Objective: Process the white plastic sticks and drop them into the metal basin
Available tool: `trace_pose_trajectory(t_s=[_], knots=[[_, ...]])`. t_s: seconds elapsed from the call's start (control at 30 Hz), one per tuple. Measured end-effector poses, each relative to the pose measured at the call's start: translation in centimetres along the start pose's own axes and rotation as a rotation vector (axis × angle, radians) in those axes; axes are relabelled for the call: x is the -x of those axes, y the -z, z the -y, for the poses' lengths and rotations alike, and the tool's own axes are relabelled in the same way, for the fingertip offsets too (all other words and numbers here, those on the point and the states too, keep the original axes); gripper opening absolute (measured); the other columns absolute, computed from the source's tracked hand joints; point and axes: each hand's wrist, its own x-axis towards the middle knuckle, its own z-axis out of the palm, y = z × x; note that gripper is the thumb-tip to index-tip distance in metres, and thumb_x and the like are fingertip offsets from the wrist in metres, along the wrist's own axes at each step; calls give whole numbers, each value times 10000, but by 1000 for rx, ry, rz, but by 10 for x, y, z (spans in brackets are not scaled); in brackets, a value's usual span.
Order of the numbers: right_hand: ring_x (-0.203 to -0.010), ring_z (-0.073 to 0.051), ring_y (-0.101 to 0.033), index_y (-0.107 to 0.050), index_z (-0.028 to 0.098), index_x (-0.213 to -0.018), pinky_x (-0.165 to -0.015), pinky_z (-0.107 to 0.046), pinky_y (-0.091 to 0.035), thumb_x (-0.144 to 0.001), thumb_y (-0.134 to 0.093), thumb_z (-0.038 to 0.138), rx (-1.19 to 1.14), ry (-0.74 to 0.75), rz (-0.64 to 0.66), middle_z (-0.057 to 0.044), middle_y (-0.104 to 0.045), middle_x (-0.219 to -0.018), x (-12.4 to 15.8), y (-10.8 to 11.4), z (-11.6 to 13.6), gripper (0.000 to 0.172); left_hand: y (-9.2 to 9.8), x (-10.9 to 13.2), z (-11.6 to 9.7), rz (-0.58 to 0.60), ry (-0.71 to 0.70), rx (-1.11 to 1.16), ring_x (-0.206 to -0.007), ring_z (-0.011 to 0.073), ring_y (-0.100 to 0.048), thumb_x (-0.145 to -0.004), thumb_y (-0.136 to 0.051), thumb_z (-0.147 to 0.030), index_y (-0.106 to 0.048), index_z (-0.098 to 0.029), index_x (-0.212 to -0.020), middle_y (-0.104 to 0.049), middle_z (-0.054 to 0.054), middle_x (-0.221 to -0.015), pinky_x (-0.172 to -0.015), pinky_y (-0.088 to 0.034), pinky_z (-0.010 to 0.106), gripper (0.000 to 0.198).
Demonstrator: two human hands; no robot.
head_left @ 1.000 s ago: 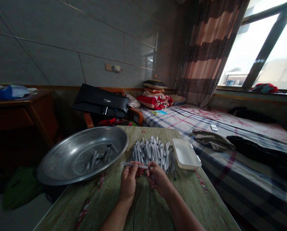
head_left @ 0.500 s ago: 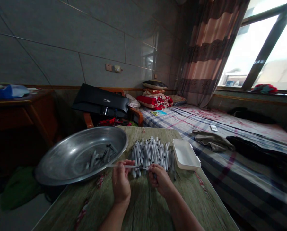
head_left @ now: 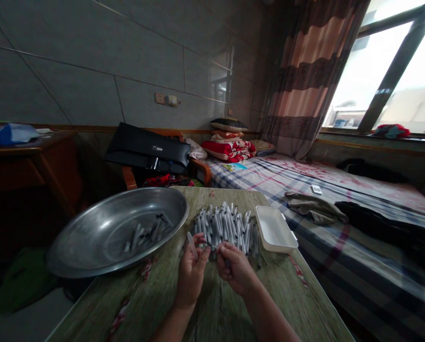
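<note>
My left hand (head_left: 192,270) holds a translucent pen-like tube (head_left: 192,245), tilted and pointing up and away between thumb and fingers. Close beside it, my right hand (head_left: 235,266) is closed in a pinch; whatever is between its fingertips is too small to make out. Just beyond both hands, a pile of translucent pens (head_left: 226,223) with dark ends lies on the wooden-topped table (head_left: 219,308). To the left, a large metal basin (head_left: 91,228) holds several similar pens (head_left: 148,232).
A white plastic box (head_left: 275,228) sits at the table's right edge, beside the pile. The bed (head_left: 326,256), with clothes on it, adjoins the table on the right. Behind the table, a black monitor (head_left: 148,147) rests on a wooden chair (head_left: 201,171).
The tube in my left hand has swung from lying level, pointing left, to tilted upward. Its end has come away from my right hand, which has stayed nearly in place.
</note>
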Motion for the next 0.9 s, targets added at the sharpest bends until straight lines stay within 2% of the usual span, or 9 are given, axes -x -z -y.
trace_pose_trajectory(t_s=[0.1, 0.23, 0.33, 0.4, 0.47, 0.53, 0.63, 0.73, 0.9], knots=[[-321, -38, -231, -526, 184, -772, -325, -184, -81, -713, -687, 395, 107, -61, 37, 81, -452, -449, 3, -6, -6, 271, -1, 0, 4, 81, 27, 11, -717, 172, -591, -758, -675, -463, -673, -190, -896, -654, 35, -806, -680, -467, 266, 306], [-329, -44, -224, -573, 171, -812, -342, -184, -78, -682, -636, 321, 127, -79, -44, 80, -442, -452, -1, -1, -6, 209, 2, -5, 11, 40, 53, 120, -555, 117, -498, -835, -570, -516, -653, -182, -774, -542, -22, -572, -582, -430, 223, 349], [-353, -55, -244, -565, 184, -758, -357, -190, -108, -633, -605, 282, 30, 55, -183, 78, -420, -474, -7, 6, -4, 163, 0, -6, 17, 38, 258, 337, -557, 112, -533, -803, -649, -443, -668, -173, -801, -484, -49, -514, -609, -467, 223, 271], [-395, -72, -295, -549, 195, -710, -375, -200, -185, -639, -602, 313, -48, 169, -232, 64, -418, -514, -10, 8, -3, 147, -4, -5, 20, 60, 484, 505, -663, 146, -629, -804, -669, -332, -673, -165, -824, -592, -11, -602, -678, -517, 267, 169], [-459, -98, -363, -539, 204, -676, -424, -222, -284, -672, -602, 362, -86, 274, -254, 41, -431, -562, -12, 7, -2, 170, -9, -2, 23, 68, 646, 624, -828, 188, -684, -835, -625, -232, -675, -148, -860, -697, 69, -812, -768, -540, 316, 101], [-528, -125, -417, -536, 210, -649, -500, -252, -361, -707, -601, 403, -71, 366, -286, 18, -455, -602, -12, 5, -2, 212, -12, 1, 26, 85, 733, 661, -901, 206, -692, -862, -580, -196, -677, -132, -900, -714, 121, -959, -808, -543, 332, 123], [-594, -147, -463, -555, 216, -658, -603, -283, -414, -755, -579, 475, -32, 418, -322, -1, -498, -651, -11, 1, -4, 278, -15, 5, 30, 143, 830, 665, -799, 190, -707, -880, -561, -222, -682, -122, -915, -727, 122, -936, -772, -556, 337, 161], [-604, -159, -487, -582, 217, -710, -610, -288, -420, -792, -517, 601, 37, 336, -295, -9, -531, -662, -8, -3, -8, 397, -17, 6, 34, 223, 863, 753, -775, 192, -708, -905, -509, -231, -699, -114, -882, -739, 122, -871, -802, -551, 356, 225], [-660, -169, -530, -625, 215, -772, -623, -278, -424, -817, -452, 693, 232, 306, -229, -28, -590, -720, -1, -8, -12, 511, -19, 6, 33, 255, 786, 854, -1027, 241, -666, -887, -490, -191, -725, -158, -876, -747, 101, -976, -918, -510, 388, 238]])
